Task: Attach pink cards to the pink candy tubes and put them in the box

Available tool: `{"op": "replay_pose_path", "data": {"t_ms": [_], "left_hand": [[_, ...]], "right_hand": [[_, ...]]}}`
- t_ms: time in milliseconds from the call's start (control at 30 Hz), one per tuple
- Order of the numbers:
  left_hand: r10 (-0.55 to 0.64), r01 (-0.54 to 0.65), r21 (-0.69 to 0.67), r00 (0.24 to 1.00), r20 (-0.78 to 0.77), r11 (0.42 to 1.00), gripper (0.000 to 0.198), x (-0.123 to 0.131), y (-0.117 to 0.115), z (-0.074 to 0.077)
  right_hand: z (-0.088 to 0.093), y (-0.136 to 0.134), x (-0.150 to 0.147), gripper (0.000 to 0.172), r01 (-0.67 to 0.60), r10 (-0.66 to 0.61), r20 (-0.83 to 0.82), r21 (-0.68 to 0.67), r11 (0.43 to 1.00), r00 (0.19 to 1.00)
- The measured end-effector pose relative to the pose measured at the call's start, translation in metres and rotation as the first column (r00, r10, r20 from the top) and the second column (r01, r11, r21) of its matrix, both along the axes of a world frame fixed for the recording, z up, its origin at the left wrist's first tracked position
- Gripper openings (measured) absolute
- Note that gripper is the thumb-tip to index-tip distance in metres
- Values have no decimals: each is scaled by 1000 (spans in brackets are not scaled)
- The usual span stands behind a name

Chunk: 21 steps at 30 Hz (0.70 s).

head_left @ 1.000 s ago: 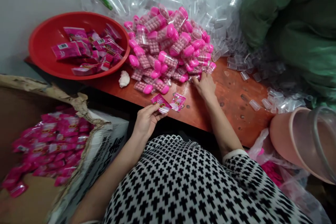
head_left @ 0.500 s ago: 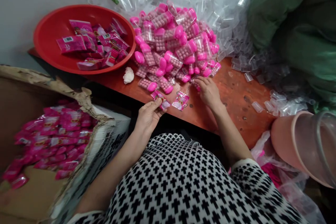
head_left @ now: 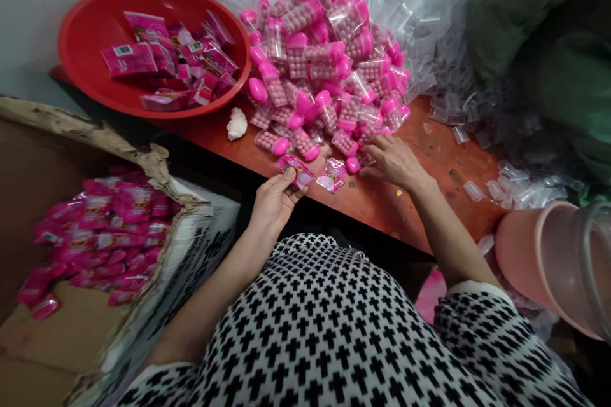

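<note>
Where the red table (head_left: 429, 187) ends: left hand (head_left: 274, 200) pinching a sachet (head_left: 296, 172), right hand (head_left: 394, 159) (grip perhaps loose) beside capsules (head_left: 324, 70).

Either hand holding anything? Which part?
Left hand pinches a pink sachet by its near end. Right hand rests at the edge of the pink container pile; whether it grips one cannot be told.

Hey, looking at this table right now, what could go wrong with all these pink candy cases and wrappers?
The heap of pink-capped cases is steep, and the right hand rests at its foot, so pulling one out may send others sliding. The left hand holds a pink wrapper at the table's near edge, and a second wrapper lies close by; either might drop off.
</note>
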<state>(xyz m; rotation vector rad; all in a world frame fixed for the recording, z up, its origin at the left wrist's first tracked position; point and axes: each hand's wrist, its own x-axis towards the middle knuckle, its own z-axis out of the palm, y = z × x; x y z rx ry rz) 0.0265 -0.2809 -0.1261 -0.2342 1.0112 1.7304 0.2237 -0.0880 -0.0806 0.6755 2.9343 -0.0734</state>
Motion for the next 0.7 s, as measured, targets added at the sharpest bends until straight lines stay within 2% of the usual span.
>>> {"op": "replay_pose_path", "data": {"t_ms": [100, 267, 367, 467, 533, 600, 633, 700], "left_hand": [[8, -8, 1, 1000, 8, 1000, 18, 0, -2, -3], [10, -11, 6, 998, 56, 1000, 14, 2, -3, -3], [5, -6, 4, 993, 115, 1000, 7, 3, 0, 2], [17, -13, -23, 982, 186, 1000, 6, 4, 3, 5], [25, -20, -25, 976, 215, 999, 6, 6, 4, 6], [29, -27, -12, 973, 228, 1000, 8, 7, 4, 5], [33, -32, -5, 973, 230, 999, 10, 8, 3, 5], [43, -47, 14, 972, 230, 999, 11, 10, 2, 5]], "right_hand": [[-19, 3, 0, 59, -108, 95, -120, -100, 989, 988], [-51, -10, 4, 68, -83, 49, -273, -113, 990, 961], [-54, -16, 13, 66, -103, 48, -326, -153, 983, 944], [-49, -16, 22, 60, -66, 12, -322, -159, 985, 947], [-44, -18, 24, 51, 20, -58, -314, -123, 992, 948], [-40, -27, 20, 44, 144, -179, -360, -121, 982, 915], [-38, -34, 17, 42, 200, -254, -403, -171, 965, 879], [-34, -57, 6, 37, 234, -423, -480, -405, 884, 768]]}}
